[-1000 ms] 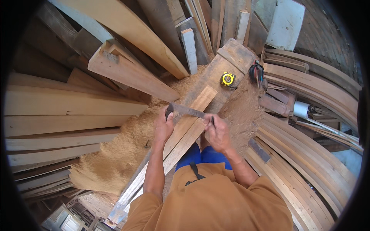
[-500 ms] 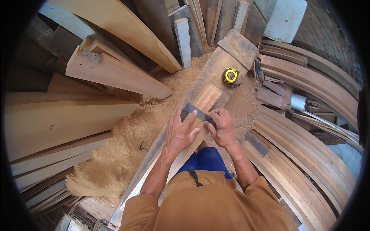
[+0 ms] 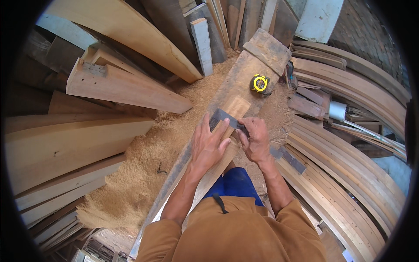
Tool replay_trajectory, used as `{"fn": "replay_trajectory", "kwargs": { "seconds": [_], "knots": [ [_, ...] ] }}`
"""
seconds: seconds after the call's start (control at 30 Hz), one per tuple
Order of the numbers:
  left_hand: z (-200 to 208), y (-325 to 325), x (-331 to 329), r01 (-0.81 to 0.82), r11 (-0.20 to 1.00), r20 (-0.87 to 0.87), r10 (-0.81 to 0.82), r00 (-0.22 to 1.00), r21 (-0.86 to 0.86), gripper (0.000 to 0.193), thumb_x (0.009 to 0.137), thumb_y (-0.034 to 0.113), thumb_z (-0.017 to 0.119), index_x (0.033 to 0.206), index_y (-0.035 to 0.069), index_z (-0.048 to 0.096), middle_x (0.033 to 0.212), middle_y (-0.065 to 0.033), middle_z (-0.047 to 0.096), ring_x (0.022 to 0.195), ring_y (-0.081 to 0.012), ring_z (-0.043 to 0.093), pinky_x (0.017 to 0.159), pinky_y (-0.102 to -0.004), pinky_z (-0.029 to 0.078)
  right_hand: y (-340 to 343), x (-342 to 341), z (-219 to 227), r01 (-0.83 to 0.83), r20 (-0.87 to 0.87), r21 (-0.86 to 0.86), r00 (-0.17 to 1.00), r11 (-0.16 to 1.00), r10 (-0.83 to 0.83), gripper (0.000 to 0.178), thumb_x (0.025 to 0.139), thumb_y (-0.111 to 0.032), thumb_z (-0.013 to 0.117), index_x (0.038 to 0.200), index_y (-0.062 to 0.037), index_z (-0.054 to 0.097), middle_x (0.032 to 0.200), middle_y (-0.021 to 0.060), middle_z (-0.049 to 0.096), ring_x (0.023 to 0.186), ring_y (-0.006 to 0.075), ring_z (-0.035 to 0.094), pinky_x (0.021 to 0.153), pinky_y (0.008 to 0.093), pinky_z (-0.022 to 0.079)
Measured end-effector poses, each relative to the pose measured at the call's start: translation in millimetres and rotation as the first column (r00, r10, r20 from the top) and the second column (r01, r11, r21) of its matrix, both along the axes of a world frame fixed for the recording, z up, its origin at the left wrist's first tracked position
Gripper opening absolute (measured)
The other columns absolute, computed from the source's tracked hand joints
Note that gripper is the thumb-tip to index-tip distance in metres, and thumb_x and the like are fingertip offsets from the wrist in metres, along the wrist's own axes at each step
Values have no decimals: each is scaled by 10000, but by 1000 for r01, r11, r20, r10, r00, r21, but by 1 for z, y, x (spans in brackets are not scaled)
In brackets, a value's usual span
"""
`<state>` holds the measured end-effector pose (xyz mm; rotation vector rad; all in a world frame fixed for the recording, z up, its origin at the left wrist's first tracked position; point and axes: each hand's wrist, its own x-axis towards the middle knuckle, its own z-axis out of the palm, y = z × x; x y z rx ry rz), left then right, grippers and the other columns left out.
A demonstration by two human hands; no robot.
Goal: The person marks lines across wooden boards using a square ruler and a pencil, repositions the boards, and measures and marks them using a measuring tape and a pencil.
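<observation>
A dark grey flat block (image 3: 220, 117) lies across a light wooden piece (image 3: 236, 105), which rests lengthwise on a long worn plank (image 3: 235, 85). My left hand (image 3: 208, 146) is on the block's left part, index finger pressed on its top and thumb along the wooden piece. My right hand (image 3: 255, 139) pinches the block's right end, fingers curled; that end is partly hidden. Beyond the wooden piece, a yellow and black tape measure (image 3: 259, 83) sits on the plank.
Sawdust (image 3: 135, 183) covers the floor left of the plank. Large boards (image 3: 126, 87) lean at the left and back. Long stacked timber (image 3: 340, 170) lies at the right, with a small grey slab (image 3: 292, 159) on it. A white cylinder (image 3: 337, 111) stands among scraps.
Both hands and the dark block have shifted slightly away from me along the wooden piece. The view has moved a little too.
</observation>
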<state>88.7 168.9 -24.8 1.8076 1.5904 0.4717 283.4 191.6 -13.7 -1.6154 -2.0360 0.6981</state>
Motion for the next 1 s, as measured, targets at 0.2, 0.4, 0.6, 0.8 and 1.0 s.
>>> {"fn": "replay_trajectory", "kwargs": {
  "seconds": [0.2,0.4,0.6,0.8,1.0],
  "knots": [
    [-3,10,7,21,999,6,-21,1000,-32,718,822,239,845,1497,242,602,1598,-345,350,1297,-519,492,1108,-542,430,8,8,-6,7,12,37,1000,999,-8,308,828,-74,778,1122,-72,686,1027,121,676,913,343,600,810,448,488],
    [-3,14,10,37,999,-10,-37,999,-16,767,783,191,860,1503,206,598,1576,-363,372,1272,-530,516,1098,-543,446,12,8,-5,11,13,27,1000,1000,-11,289,827,-58,771,1103,-77,687,1020,115,680,899,338,604,802,437,494],
    [-5,13,11,42,999,-23,-42,999,3,773,783,189,856,1508,203,590,1583,-354,365,1288,-527,504,1106,-539,440,14,10,-5,3,-7,29,1000,1000,-3,281,821,-40,762,1089,-75,683,1016,119,679,904,343,609,795,444,499],
    [-3,16,12,51,999,-24,-51,998,-6,754,783,176,850,1494,196,599,1582,-343,369,1302,-525,501,1117,-536,435,14,16,-9,45,-101,0,994,999,-45,257,869,-52,723,1126,-50,715,1000,117,670,928,329,619,826,433,504],
    [1,16,11,42,999,-37,-42,998,6,741,777,169,849,1478,191,611,1557,-335,400,1296,-519,511,1112,-532,442,24,37,34,271,-126,21,955,962,-267,257,966,-129,722,1206,-44,752,948,96,676,914,243,642,821,378,520]
  ]
}}
